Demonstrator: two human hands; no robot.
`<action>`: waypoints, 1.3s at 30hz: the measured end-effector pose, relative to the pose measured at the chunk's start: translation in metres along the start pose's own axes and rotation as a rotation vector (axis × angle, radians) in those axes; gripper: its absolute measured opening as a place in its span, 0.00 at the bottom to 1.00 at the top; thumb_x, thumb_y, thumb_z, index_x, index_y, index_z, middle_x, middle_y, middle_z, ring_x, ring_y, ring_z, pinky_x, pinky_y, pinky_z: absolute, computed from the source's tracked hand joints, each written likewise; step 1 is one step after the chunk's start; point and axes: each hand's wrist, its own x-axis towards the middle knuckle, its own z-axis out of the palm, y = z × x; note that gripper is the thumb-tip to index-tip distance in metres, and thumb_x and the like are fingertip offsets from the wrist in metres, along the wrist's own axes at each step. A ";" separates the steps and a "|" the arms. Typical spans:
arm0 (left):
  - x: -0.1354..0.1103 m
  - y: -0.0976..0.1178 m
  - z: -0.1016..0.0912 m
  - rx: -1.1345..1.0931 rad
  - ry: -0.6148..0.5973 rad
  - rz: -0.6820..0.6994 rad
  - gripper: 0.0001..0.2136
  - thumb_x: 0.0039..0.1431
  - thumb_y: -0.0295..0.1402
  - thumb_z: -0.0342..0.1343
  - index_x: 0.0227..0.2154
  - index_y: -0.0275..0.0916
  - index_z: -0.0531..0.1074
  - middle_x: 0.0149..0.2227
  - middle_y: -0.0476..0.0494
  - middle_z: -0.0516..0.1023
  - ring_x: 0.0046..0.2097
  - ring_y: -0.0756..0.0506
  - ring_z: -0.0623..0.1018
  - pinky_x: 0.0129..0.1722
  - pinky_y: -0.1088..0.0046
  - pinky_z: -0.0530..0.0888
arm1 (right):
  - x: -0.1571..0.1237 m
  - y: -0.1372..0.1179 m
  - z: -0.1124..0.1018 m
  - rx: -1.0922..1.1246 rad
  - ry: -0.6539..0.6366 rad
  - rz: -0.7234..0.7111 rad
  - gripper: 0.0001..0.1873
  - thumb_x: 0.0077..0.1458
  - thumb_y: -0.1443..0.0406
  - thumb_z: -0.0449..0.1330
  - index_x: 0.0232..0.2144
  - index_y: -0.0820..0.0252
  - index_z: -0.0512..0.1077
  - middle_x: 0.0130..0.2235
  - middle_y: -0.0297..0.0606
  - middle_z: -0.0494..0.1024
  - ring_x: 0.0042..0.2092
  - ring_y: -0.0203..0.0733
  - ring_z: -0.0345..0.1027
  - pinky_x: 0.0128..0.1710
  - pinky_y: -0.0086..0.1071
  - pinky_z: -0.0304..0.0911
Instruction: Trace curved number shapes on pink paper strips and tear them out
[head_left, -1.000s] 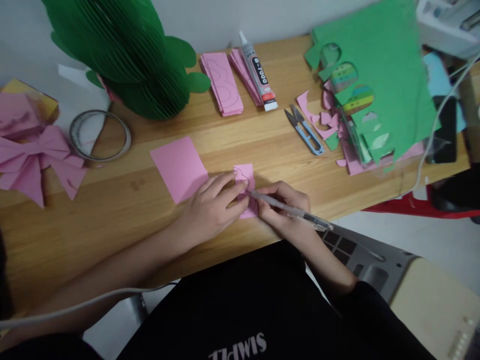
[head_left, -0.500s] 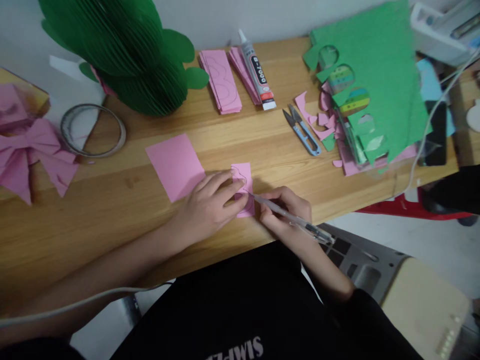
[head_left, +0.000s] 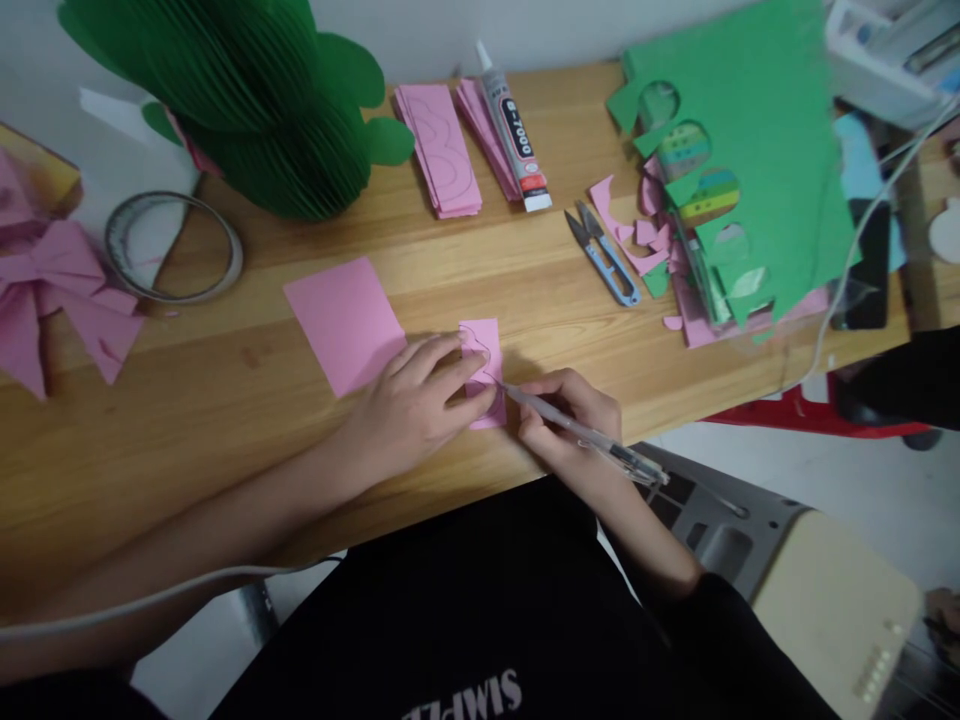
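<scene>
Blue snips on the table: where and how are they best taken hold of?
Probably by the blue handles, pinched across from above, coming from the near side: they lie flat with handles toward the person and blades pointing away.

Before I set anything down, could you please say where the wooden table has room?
Bare wood lies between the held pink paper strip and the grey glue tube, and between the left forearm and the grey tape ring. It's crowded around the green paper sheet.

The left hand (head_left: 412, 408) presses a pink strip (head_left: 490, 350) against the wooden table (head_left: 225, 430). The right hand (head_left: 586, 400) grips a pen (head_left: 555, 414), tip at the strip. A glue tube (head_left: 515, 135) rests on pink pieces (head_left: 484, 135) beyond.
</scene>
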 end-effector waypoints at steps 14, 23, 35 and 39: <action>0.000 0.002 0.002 -0.031 0.015 -0.007 0.06 0.66 0.26 0.53 0.38 0.39 0.75 0.47 0.42 0.79 0.52 0.37 0.76 0.48 0.58 0.75 | -0.005 0.004 0.003 -0.037 0.054 -0.022 0.04 0.50 0.66 0.61 0.32 0.57 0.73 0.26 0.29 0.79 0.21 0.31 0.67 0.20 0.25 0.60; 0.000 0.001 0.001 -0.056 0.002 -0.016 0.08 0.67 0.28 0.52 0.38 0.40 0.77 0.48 0.41 0.79 0.52 0.37 0.76 0.50 0.57 0.74 | -0.011 0.003 0.003 -0.023 0.080 -0.031 0.03 0.49 0.67 0.60 0.31 0.57 0.72 0.25 0.29 0.78 0.22 0.30 0.68 0.21 0.25 0.62; -0.005 0.001 0.006 -0.110 -0.019 -0.047 0.11 0.68 0.31 0.50 0.38 0.44 0.79 0.51 0.42 0.74 0.55 0.37 0.70 0.52 0.56 0.71 | -0.007 -0.002 0.002 -0.009 0.041 0.021 0.02 0.49 0.66 0.59 0.30 0.57 0.71 0.23 0.27 0.77 0.19 0.29 0.64 0.19 0.24 0.58; -0.004 0.000 0.003 -0.156 -0.056 -0.072 0.10 0.67 0.31 0.51 0.39 0.43 0.78 0.52 0.40 0.74 0.56 0.36 0.68 0.53 0.53 0.69 | -0.002 -0.006 0.001 0.005 0.029 0.054 0.01 0.48 0.65 0.59 0.28 0.56 0.69 0.22 0.27 0.76 0.19 0.30 0.63 0.19 0.25 0.57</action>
